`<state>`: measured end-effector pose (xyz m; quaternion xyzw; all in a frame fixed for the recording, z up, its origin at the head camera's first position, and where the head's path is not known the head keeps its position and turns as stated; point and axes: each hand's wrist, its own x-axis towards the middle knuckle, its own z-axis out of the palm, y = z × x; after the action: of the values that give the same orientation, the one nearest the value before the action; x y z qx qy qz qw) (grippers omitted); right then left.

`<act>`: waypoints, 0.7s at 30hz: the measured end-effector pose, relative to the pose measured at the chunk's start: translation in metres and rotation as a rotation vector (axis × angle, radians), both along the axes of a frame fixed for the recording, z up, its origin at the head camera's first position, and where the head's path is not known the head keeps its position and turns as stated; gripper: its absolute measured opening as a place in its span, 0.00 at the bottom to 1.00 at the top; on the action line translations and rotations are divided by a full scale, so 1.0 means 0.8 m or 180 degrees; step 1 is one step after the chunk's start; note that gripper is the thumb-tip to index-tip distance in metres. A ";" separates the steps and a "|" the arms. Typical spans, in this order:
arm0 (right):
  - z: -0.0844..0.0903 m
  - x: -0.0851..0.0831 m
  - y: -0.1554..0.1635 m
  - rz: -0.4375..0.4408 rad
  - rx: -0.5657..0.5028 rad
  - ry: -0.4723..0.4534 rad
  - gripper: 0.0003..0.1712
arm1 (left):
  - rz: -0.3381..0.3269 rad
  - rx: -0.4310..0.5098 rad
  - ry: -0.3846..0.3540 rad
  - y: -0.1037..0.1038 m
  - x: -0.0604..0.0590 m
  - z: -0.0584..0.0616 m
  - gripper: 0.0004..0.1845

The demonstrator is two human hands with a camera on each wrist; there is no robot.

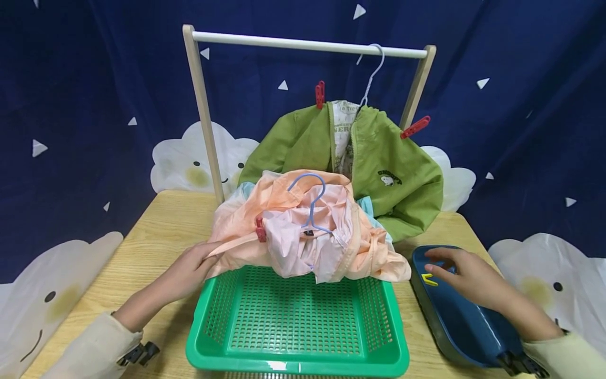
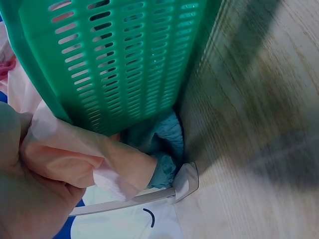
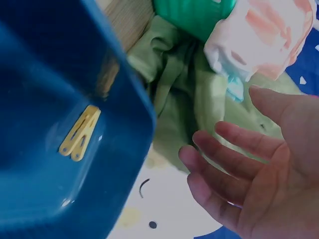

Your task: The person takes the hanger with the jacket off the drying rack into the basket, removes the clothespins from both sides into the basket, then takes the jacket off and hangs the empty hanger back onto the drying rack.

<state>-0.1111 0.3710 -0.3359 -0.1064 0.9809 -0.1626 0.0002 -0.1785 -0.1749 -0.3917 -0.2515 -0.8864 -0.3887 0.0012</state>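
My left hand (image 1: 191, 268) grips the edge of a peach-and-pink jacket (image 1: 246, 205), the cloth gathered between its fingers in the left wrist view. The jacket lies across the back of a green basket (image 1: 298, 367). A blue hanger (image 1: 313, 205) sits in its collar, its hook standing up, and a red clothespin (image 1: 260, 229) clips its left shoulder. Over the blue tray (image 1: 456, 318) hovers my right hand (image 1: 466, 278), fingers loosely bent and holding nothing in the right wrist view. A yellow clothespin (image 3: 79, 133) lies in the tray below it.
Behind stands a clothes rack with a white rail (image 1: 284, 42). A green jacket (image 1: 379, 158) hangs from it on a white hanger (image 1: 371, 79), with red clothespins (image 1: 320, 95) on both shoulders. Wooden table surface (image 1: 156, 226) shows left of the basket. A dark blue curtain closes the back.
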 end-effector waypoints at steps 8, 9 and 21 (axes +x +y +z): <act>0.010 0.010 -0.029 -0.0018 0.0154 0.0137 0.24 | 0.0021 -0.0096 -0.0004 0.002 0.001 0.000 0.17; 0.011 0.012 -0.033 -0.0020 0.0182 0.0158 0.23 | 0.0020 -0.0102 -0.0014 0.003 0.001 0.000 0.17; 0.026 0.025 -0.075 0.0118 0.0316 0.0367 0.21 | 0.0036 -0.0072 0.0056 0.000 0.001 0.003 0.17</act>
<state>-0.0913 0.3111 -0.3149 -0.1336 0.9840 -0.1073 -0.0480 -0.1777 -0.1748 -0.3894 -0.2500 -0.8921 -0.3763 0.0083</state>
